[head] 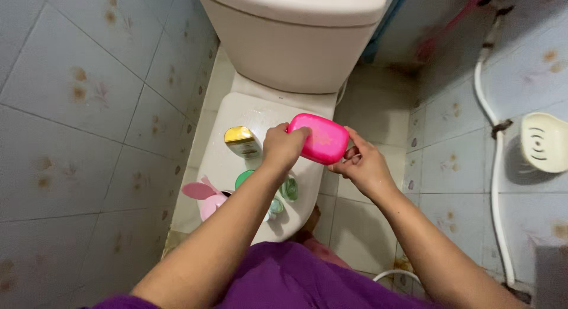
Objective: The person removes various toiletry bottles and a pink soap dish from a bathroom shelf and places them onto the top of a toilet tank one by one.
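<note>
Both hands on a bright pink soap box [319, 138], held in the air just above the closed toilet lid [260, 117], toward its right edge. Left hand [283, 147] grips the box's left end from above, fingers curled over the top; right hand [361, 162] cups the right end from below, fingertips pressed on the underside. So both grips are closed round the box.

Progress, as a judgement: box is lifted off and looks closed; nothing shows it opened yet, and the white wall soap dish [544, 141], well right of the lid, has nothing visible in it.

Materials: box is glossy hard plastic, rounded rectangle w/ soft corners. Lid is smooth white plastic, wet sheen. On the lid, left of the box: a yellow-capped bottle [242, 141]; nearer the lid's front, a green-topped container [244, 178] and a pink plastic item w/ ear-like flaps [204, 193]. Walls are pale matte tile w/ faint floral prints.
</note>
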